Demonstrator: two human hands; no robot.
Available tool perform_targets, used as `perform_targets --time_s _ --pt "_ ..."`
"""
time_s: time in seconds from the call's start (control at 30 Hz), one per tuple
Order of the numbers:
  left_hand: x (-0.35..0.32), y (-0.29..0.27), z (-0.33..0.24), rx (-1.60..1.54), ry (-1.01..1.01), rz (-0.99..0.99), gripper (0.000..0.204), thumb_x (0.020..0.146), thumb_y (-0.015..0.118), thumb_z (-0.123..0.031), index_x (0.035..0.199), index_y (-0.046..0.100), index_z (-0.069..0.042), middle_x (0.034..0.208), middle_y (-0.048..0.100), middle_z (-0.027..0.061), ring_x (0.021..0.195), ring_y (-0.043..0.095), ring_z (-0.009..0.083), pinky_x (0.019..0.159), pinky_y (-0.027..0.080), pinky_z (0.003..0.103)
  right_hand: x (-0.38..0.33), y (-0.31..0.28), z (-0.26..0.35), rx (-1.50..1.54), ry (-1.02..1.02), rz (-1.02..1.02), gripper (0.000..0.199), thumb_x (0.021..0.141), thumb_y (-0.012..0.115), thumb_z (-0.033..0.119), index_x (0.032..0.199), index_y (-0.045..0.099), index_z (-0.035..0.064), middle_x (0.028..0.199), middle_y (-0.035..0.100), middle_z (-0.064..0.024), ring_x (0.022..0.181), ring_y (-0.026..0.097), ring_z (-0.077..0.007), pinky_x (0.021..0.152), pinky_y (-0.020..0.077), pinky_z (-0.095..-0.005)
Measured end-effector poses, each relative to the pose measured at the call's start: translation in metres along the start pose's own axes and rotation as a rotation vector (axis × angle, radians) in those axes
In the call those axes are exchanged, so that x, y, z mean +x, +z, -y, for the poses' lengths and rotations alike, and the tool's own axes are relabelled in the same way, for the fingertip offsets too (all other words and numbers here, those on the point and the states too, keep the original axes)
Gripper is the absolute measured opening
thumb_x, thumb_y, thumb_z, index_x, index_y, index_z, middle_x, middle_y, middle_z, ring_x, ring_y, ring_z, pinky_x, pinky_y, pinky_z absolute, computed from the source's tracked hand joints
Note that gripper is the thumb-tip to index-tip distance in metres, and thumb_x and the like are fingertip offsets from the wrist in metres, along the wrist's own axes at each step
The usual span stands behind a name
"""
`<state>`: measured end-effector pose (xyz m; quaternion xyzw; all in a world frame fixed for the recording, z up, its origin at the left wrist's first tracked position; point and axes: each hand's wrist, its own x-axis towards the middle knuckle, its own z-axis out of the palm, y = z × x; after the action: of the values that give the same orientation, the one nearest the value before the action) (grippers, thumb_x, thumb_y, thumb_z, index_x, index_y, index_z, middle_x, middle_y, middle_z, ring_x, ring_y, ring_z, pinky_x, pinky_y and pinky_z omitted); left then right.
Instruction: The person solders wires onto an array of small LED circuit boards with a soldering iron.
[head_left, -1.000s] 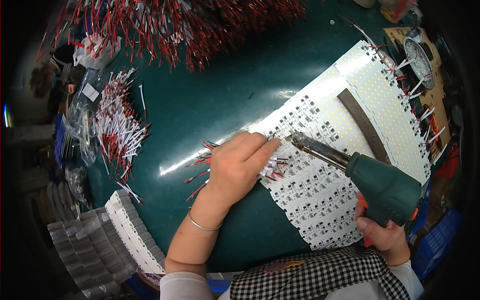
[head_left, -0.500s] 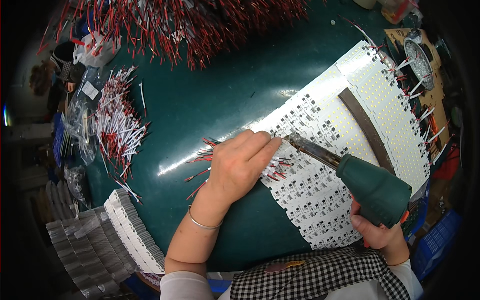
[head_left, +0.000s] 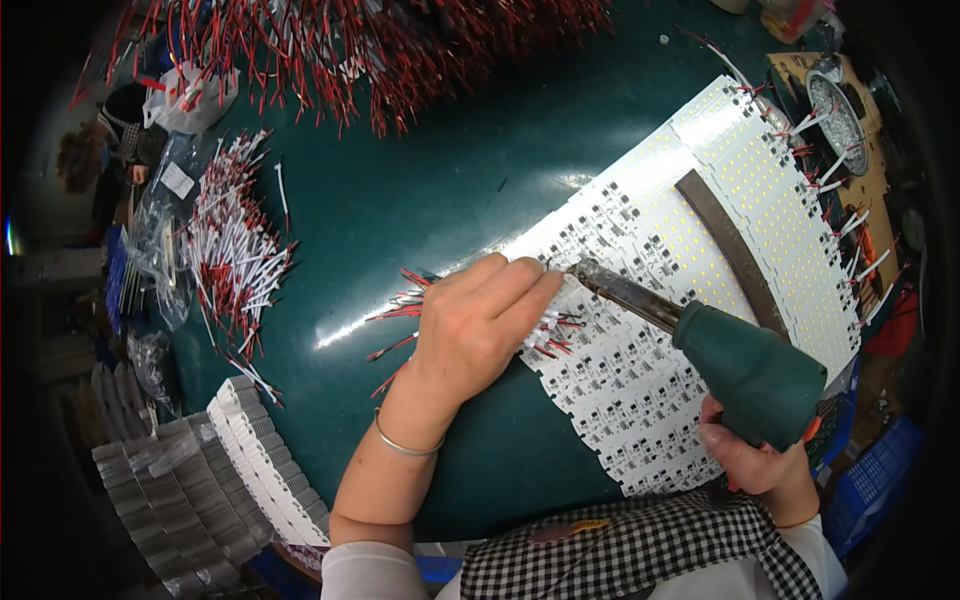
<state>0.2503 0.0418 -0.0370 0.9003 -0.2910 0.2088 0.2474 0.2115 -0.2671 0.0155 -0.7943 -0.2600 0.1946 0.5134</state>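
The fingers (head_left: pixel 530 295) of my left hand (head_left: pixel 468 325) are pressing together at their tips over the edge of the white circuit boards (head_left: pixel 640 385); I cannot tell what lies between the tips. The same hand is gripping a bundle of red-and-white wires (head_left: pixel 403 303), which is poking out on both sides. My right hand (head_left: pixel 752 462) is wrapping its fingers around the handle of a green soldering gun (head_left: pixel 755 375), whose tip is pointing at the boards, just beside my left fingertips. A dark curved strip (head_left: pixel 735 250) is lying across the boards, which are resting on the green tabletop (head_left: pixel 400 215). Farther out, a loose wire pile (head_left: pixel 240 245) is lying to the left, stacked white strips (head_left: pixel 262 465) are sitting nearer me, and a big wire heap (head_left: pixel 390 65) is spreading along the far side.
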Motion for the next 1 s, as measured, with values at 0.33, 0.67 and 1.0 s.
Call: perform_targets --time_s 0.33,0.67,1.0 --pt "0.001 -0.003 -0.005 0.045 0.001 0.019 0.029 0.063 0.064 -0.001 0.092 0.068 -0.003 0.082 0.063 0.0064 0.059 0.055 0.0194 0.049 0.045 0.03 -0.003 -0.001 0.037 0.517 0.426 -0.577 0.071 0.067 0.077 0.016 0.125 0.045 -0.0103 0.112 0.056 -0.0213 0.062 0.059 -0.0164 0.043 0.0483 -0.0243" --pt "0.022 -0.027 -0.03 -0.134 -0.416 -0.05 0.019 0.076 0.062 0.008 0.092 0.063 -0.001 0.083 0.059 0.0096 0.067 0.056 0.0203 0.063 0.047 0.028 -0.003 -0.026 0.047 0.418 0.29 -0.682 0.072 0.064 0.076 0.009 0.124 0.046 -0.0145 0.115 0.057 -0.0293 0.06 0.058 -0.0179 0.046 0.0463 -0.0243" --pt "0.014 -0.002 -0.02 -0.088 -0.563 -0.001 0.017 0.077 0.063 0.008 0.092 0.061 0.002 0.083 0.065 0.0142 0.068 0.063 0.0212 0.059 0.047 0.028 0.009 -0.009 0.03 0.626 0.354 -0.514 0.064 0.068 0.071 0.003 0.126 0.046 -0.0093 0.116 0.057 -0.0225 0.072 0.06 -0.0205 0.055 0.0509 -0.0283"
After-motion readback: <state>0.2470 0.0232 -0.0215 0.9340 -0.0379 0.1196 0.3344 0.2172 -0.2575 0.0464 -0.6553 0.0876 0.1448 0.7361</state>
